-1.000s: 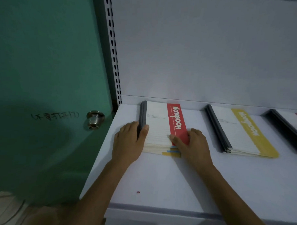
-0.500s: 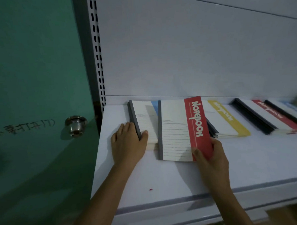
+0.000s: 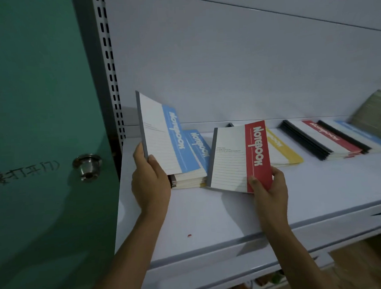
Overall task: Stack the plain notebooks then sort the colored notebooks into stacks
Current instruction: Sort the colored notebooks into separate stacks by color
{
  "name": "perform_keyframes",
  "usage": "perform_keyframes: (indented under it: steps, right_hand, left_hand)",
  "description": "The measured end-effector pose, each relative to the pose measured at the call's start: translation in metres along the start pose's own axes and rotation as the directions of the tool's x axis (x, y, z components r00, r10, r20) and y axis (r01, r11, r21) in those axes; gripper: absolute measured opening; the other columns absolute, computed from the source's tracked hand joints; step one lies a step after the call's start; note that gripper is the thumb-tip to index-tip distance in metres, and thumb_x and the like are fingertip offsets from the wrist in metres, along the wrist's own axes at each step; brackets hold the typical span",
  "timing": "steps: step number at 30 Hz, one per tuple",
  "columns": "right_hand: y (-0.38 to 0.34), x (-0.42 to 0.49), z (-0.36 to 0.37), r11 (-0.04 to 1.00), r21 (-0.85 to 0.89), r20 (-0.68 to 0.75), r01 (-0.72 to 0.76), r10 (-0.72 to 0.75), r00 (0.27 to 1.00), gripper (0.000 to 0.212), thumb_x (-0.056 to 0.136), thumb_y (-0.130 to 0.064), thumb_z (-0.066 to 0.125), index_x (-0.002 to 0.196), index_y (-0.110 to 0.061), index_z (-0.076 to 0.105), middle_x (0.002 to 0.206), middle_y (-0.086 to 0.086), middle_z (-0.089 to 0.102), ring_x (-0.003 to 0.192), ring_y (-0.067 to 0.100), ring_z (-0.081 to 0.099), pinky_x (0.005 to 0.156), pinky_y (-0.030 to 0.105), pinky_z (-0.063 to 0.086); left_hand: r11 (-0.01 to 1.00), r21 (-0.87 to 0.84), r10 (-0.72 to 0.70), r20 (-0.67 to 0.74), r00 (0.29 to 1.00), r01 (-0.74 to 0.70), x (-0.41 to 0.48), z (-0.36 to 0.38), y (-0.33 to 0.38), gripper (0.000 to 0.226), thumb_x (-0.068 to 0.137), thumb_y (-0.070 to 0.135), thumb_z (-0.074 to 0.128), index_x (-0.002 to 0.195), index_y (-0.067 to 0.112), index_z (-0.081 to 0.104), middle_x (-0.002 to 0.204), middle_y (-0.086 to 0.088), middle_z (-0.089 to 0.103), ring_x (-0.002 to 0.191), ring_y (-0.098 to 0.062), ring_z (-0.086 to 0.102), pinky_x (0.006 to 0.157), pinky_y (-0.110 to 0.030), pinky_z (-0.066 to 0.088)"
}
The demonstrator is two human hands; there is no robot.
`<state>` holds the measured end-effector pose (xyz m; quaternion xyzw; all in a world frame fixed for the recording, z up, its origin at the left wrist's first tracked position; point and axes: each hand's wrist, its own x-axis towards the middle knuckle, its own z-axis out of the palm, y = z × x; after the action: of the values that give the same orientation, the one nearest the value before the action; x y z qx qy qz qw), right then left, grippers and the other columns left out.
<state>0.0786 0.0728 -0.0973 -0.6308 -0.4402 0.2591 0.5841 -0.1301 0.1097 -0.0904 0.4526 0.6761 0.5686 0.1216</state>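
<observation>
— Where is the blue notebook (image 3: 161, 134)?

— In the left hand (image 3: 151, 184), which grips its near left corner at the grey spine, thumb on the cover. It stands steeply tilted over the mixed stack (image 3: 190, 179) at the left end of the shelf (image 3: 209, 213), long axis running up and away, blue band on the right.

— And the red notebook (image 3: 239, 157)?

— The right hand (image 3: 270, 189) pinches its near right corner, thumb on the red band. It lies flatter, between the mixed stack and the yellow notebook (image 3: 282, 151), long axis pointing toward the back panel, spine left.

— Further right?

— Dark-spined stacks, one red-topped (image 3: 327, 139); a green door (image 3: 44, 127) is on the left.
</observation>
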Motion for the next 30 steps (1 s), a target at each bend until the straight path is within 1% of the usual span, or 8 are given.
perform_keyframes:
  steps: [6,10,13,15,18,24,27,30]
  right_hand:
    - [-0.008,-0.001,0.004,1.0,0.026,-0.002,-0.016,0.016,1.0,0.037,0.094,-0.016,0.058,0.127,-0.018,0.042,0.116,-0.006,0.054,0.104,0.012,0.055,0.087,0.029,0.049]
    - [-0.008,-0.006,0.0,0.995,0.095,-0.004,-0.031,0.031,0.999,0.033,0.094,-0.015,0.057,0.123,-0.025,0.042,0.108,-0.012,0.057,0.098,0.01,0.059,0.064,0.013,0.051]
    - [-0.009,-0.017,-0.02,0.976,0.213,-0.061,-0.044,0.058,0.996,0.032,0.094,-0.015,0.057,0.119,-0.029,0.043,0.1,-0.021,0.057,0.09,0.008,0.063,0.055,0.015,0.053]
    - [-0.009,-0.022,-0.046,0.954,0.295,-0.13,-0.051,0.094,0.987,0.032,0.093,-0.014,0.058,0.118,-0.029,0.045,0.102,-0.018,0.058,0.091,0.009,0.064,0.056,0.018,0.054]
    - [0.0,-0.018,-0.097,0.923,0.378,-0.205,-0.076,0.164,0.965,0.033,0.093,-0.01,0.059,0.12,-0.025,0.047,0.108,-0.009,0.06,0.094,0.011,0.064,0.058,0.02,0.056]
    - [0.028,0.003,-0.212,0.936,0.342,-0.338,-0.08,0.202,0.919,0.033,0.091,-0.014,0.062,0.118,-0.029,0.052,0.108,-0.01,0.063,0.102,0.015,0.063,0.087,0.044,0.055]
    - [0.043,0.011,-0.264,0.946,0.311,-0.347,-0.095,0.206,0.915,0.035,0.091,-0.014,0.062,0.123,-0.025,0.053,0.112,-0.005,0.064,0.102,0.02,0.064,0.083,0.048,0.056]
    - [0.056,0.021,-0.309,0.95,0.298,-0.319,-0.091,0.189,0.929,0.033,0.092,-0.011,0.06,0.123,-0.021,0.052,0.107,-0.005,0.064,0.091,0.018,0.068,0.065,0.034,0.06]
  left_hand:
    - [0.99,-0.129,0.059,-0.018,0.998,-0.06,-0.003,-0.002,0.003,0.036,0.102,0.015,0.035,0.138,0.015,0.037,0.103,-0.009,0.063,0.08,-0.017,0.056,0.056,-0.022,0.042]
    - [0.98,-0.18,0.08,-0.026,0.996,-0.083,-0.007,-0.007,0.008,0.039,0.102,0.015,0.034,0.141,0.014,0.035,0.116,-0.012,0.062,0.092,-0.018,0.057,0.074,-0.034,0.051]
    - [0.97,-0.223,0.103,-0.004,0.995,-0.101,-0.02,-0.011,0.023,0.04,0.102,0.014,0.035,0.141,0.016,0.037,0.118,-0.006,0.059,0.094,-0.016,0.056,0.073,-0.033,0.05]
    - [0.954,-0.286,0.103,0.026,0.994,-0.092,-0.036,-0.005,0.043,0.039,0.101,0.014,0.035,0.14,0.02,0.038,0.114,0.0,0.058,0.083,-0.016,0.059,0.057,-0.031,0.054]
    - [0.912,-0.408,0.087,0.105,0.991,-0.037,-0.071,0.021,0.079,0.038,0.101,0.014,0.036,0.138,0.021,0.039,0.111,-0.001,0.058,0.068,-0.015,0.055,0.038,-0.018,0.044]
    - [0.857,-0.509,0.08,0.279,0.957,0.076,-0.161,0.093,0.14,0.034,0.102,0.015,0.036,0.134,0.022,0.043,0.097,-0.002,0.063,0.055,-0.02,0.053,0.038,-0.018,0.042]
    - [0.838,-0.527,0.062,0.344,0.937,0.138,-0.204,0.128,0.165,0.031,0.102,0.014,0.036,0.13,0.022,0.046,0.094,-0.001,0.064,0.047,-0.015,0.051,0.038,-0.019,0.043]
    - [0.824,-0.538,0.049,0.378,0.925,0.176,-0.239,0.161,0.184,0.03,0.102,0.014,0.035,0.129,0.022,0.047,0.095,-0.001,0.065,0.038,-0.012,0.044,0.038,-0.021,0.044]
